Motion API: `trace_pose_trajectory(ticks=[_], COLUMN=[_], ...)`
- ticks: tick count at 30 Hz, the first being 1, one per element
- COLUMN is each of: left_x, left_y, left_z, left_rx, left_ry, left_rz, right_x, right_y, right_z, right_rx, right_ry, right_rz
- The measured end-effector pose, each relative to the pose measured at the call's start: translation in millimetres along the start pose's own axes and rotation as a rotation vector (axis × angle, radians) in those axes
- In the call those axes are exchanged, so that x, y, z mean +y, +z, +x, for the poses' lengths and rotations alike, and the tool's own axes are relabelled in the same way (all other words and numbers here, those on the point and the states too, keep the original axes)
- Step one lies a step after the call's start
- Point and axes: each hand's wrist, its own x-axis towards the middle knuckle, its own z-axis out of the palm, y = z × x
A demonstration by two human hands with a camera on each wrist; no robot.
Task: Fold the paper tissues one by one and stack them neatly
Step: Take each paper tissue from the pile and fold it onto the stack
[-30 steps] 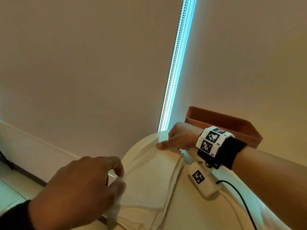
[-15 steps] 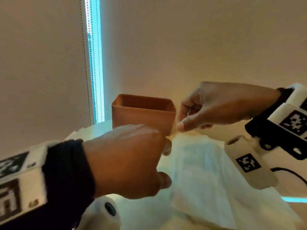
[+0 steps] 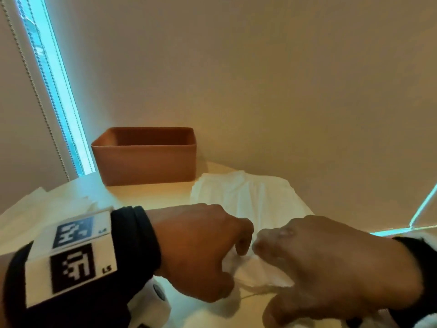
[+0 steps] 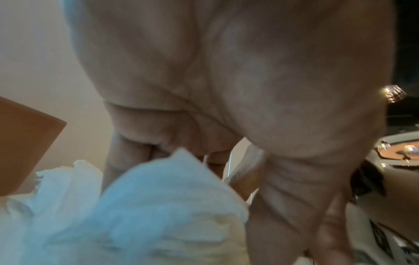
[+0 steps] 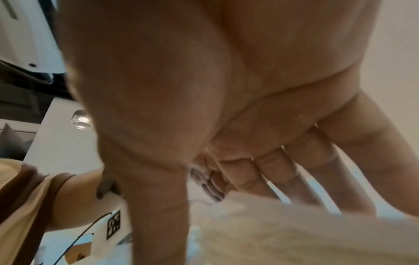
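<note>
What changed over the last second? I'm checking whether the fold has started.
Both hands have come together at the tissue's near edge: the left hand and right hand now meet low over the tissue, fingers curled onto it, where before they held opposite ends. The head view swung too. The brown box stays behind on the table.

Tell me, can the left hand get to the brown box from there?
Probably yes, once it lets go: the left hand is busy pinching a tissue, but only bare table lies between it and the brown box.

both hands low, knuckles up: left hand (image 3: 201, 254) and right hand (image 3: 331, 268) nearly touching.
</note>
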Motion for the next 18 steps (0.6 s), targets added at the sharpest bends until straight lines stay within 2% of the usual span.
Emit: trace_pose_trajectory(ticks=[4, 8, 12, 15, 18], left_x=[-5, -11, -17, -21, -28], left_y=[0, 0, -2, -4, -10], left_z=[-5, -7, -6, -9, -17], left_rx=[0.037, 0.085, 0.200, 0.218, 0.277], left_ry=[0.008, 0.001, -0.046, -0.036, -0.015], left_rz=[-0.093, -0.163, -0.262, -0.409, -0.516], right_x=[3, 11, 8, 2, 1], right_y=[3, -9, -13, -16, -30], right_z=[1, 1, 8, 13, 15], right_rx=[0.078, 0.115, 0.214, 0.215, 0.195], right_ry=[-0.011, -0.063, -0.074, -0.038, -0.067], right_rz=[0.025, 0.211, 0.290, 0.302, 0.422])
